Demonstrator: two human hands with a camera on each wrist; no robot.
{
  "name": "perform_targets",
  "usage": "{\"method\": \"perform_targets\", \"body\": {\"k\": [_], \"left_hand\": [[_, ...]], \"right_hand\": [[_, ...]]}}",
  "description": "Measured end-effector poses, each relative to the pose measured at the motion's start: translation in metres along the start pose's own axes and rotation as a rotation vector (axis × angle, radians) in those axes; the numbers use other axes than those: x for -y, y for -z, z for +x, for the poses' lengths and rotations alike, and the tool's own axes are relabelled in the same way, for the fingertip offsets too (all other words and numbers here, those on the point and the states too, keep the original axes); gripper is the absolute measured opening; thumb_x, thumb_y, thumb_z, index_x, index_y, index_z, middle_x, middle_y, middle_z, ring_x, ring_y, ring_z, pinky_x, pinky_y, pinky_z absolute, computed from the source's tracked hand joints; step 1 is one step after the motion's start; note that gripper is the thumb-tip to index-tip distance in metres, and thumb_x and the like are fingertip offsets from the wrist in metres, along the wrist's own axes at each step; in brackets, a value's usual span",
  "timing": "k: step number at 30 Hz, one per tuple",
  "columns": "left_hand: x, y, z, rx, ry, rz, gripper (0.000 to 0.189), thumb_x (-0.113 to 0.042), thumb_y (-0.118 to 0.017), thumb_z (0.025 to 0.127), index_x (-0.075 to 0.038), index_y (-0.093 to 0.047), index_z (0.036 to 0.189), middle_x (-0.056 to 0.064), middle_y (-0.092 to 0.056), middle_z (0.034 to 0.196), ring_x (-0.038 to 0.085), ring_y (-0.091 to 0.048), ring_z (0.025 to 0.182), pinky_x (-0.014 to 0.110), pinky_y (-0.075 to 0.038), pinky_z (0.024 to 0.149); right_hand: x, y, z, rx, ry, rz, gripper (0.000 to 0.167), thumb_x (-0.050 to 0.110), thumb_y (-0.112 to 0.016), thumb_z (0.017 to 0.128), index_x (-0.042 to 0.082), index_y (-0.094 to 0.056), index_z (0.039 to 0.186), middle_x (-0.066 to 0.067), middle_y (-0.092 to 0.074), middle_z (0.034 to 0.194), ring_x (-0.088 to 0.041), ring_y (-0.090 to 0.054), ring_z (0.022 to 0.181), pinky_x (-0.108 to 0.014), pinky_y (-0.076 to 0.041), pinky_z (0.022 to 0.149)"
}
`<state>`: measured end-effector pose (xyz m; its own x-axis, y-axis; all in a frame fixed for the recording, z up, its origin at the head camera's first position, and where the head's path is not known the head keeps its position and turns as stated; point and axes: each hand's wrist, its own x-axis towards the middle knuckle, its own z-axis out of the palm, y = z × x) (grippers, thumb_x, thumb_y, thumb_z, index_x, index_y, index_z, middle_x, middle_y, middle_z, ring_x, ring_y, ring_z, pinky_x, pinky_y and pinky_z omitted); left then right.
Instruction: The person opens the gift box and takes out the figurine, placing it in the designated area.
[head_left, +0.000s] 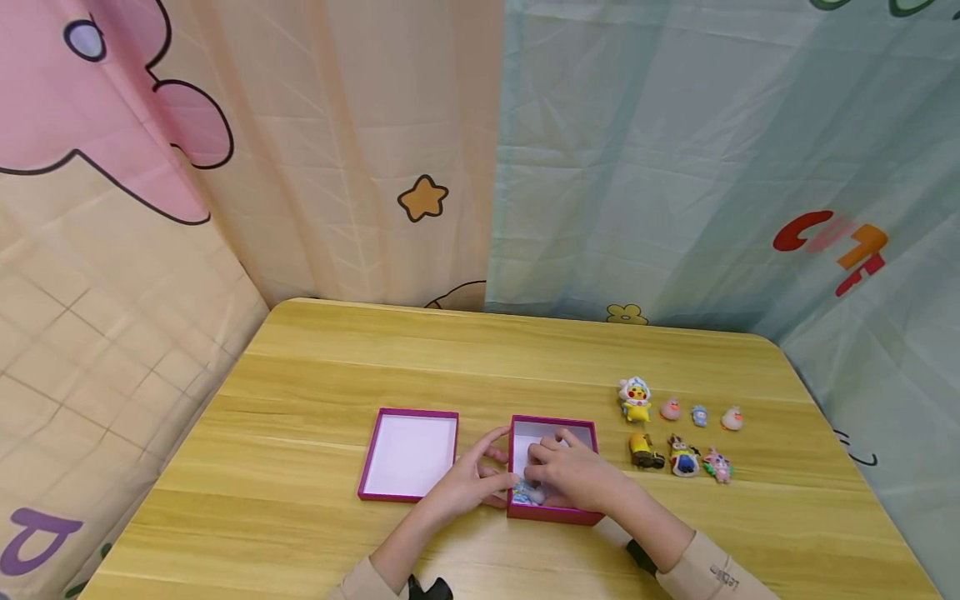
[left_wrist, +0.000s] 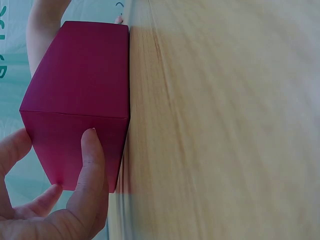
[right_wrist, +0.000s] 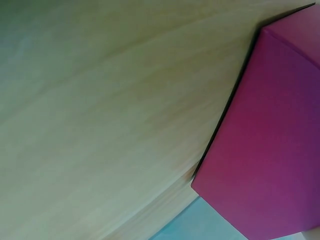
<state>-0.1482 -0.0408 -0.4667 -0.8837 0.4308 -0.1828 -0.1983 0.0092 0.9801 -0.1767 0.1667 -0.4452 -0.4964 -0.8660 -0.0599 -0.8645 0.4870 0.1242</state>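
An uncovered magenta box with a pale inside stands on the table. In the head view, my left hand rests against its left wall, thumb at the rim. The left wrist view shows fingers of that left hand touching the wall from outside. My right hand reaches into the box from the right with bent fingers; the fingertips are hidden, so whether they hold anything is unclear. Small blue-and-white items lie in the box's front left corner. Only the box's outer wall shows in the right wrist view, without the hand.
Left of the box lies its shallow lid, white inside up. Several small figures stand or lie to the right in two rows, among them a yellow figure in a white hood and a pink duck. Curtains hang behind the wooden table.
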Motion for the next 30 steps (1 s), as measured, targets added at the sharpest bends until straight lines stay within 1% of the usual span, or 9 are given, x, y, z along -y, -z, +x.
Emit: {"method": "perform_targets", "body": {"k": [4,9,13,18,25,30], "left_hand": [[0.001,0.001,0.001,0.001,0.002,0.006,0.068,-0.01,-0.063,0.086,-0.014,-0.028,0.143,0.017,-0.041,0.115,0.017,-0.056,0.08,0.044,-0.057,0.068],[0.001,0.001,0.0,0.005,-0.002,0.003,0.068,-0.01,-0.063,0.086,-0.013,-0.027,0.144,0.017,-0.041,0.116,0.017,-0.056,0.081,0.043,-0.057,0.068],[0.0,0.001,-0.001,0.009,-0.009,0.005,0.069,-0.01,-0.063,0.085,-0.013,-0.027,0.144,0.018,-0.041,0.116,0.017,-0.057,0.081,0.042,-0.057,0.068],[-0.002,0.0,-0.002,0.007,-0.011,0.011,0.068,-0.011,-0.064,0.085,-0.015,-0.028,0.143,0.018,-0.042,0.115,0.018,-0.058,0.081,0.039,-0.058,0.068],[-0.001,0.0,-0.001,-0.005,0.003,0.0,0.069,-0.013,-0.066,0.084,-0.016,-0.03,0.143,0.017,-0.042,0.113,0.02,-0.059,0.08,0.039,-0.058,0.068],[-0.003,-0.001,-0.001,-0.007,0.002,-0.004,0.07,-0.012,-0.066,0.084,-0.015,-0.029,0.143,0.017,-0.042,0.112,0.019,-0.06,0.078,0.039,-0.058,0.067]], "right_hand": [[0.0,-0.001,0.0,-0.012,0.007,-0.003,0.026,0.041,-0.071,0.076,0.026,-0.063,0.097,0.006,-0.054,0.097,-0.013,-0.046,0.092,-0.036,-0.04,0.085],[-0.001,0.0,-0.001,-0.047,0.015,-0.013,0.023,0.041,-0.069,0.078,0.027,-0.063,0.095,0.007,-0.053,0.095,-0.012,-0.047,0.089,-0.035,-0.041,0.085],[-0.002,0.003,-0.003,-0.07,0.007,-0.005,0.025,0.042,-0.07,0.077,0.026,-0.063,0.095,0.006,-0.053,0.093,-0.012,-0.048,0.088,-0.037,-0.042,0.086],[-0.006,0.009,-0.008,-0.113,-0.043,0.033,0.027,0.037,-0.073,0.075,0.023,-0.061,0.094,0.004,-0.054,0.093,-0.015,-0.05,0.089,-0.042,-0.043,0.088],[-0.015,0.014,-0.018,-0.21,-0.118,0.036,0.029,0.035,-0.076,0.071,0.023,-0.061,0.093,0.002,-0.055,0.096,-0.016,-0.051,0.088,-0.041,-0.042,0.085],[-0.022,0.017,-0.028,-0.283,-0.183,0.047,0.032,0.031,-0.078,0.069,0.021,-0.062,0.094,0.002,-0.054,0.094,-0.017,-0.052,0.087,-0.047,-0.043,0.086]]}}
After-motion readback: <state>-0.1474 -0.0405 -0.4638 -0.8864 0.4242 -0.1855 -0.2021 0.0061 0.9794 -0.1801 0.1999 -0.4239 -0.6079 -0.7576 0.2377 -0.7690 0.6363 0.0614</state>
